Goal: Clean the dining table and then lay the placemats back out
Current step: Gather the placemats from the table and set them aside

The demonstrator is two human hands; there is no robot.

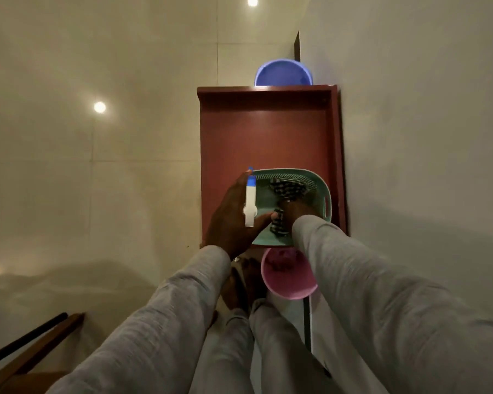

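Over the red-brown cabinet top (pixel 265 132), the left hand (pixel 231 220) gripped a white spray bottle (pixel 250 200) beside the teal basket (pixel 323 191). Reaching into it, the right hand (pixel 295 210) clutched a checked cloth (pixel 285 189), fingers partly hidden. Behind lay a blue tub (pixel 282 73), cut off by the cabinet; below, a pink bucket (pixel 288 282). Open floor (pixel 97 194) spread leftward.

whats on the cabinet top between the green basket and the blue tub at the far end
Nothing: in the head view the red-brown cabinet top lies bare between the green basket and the blue tub.
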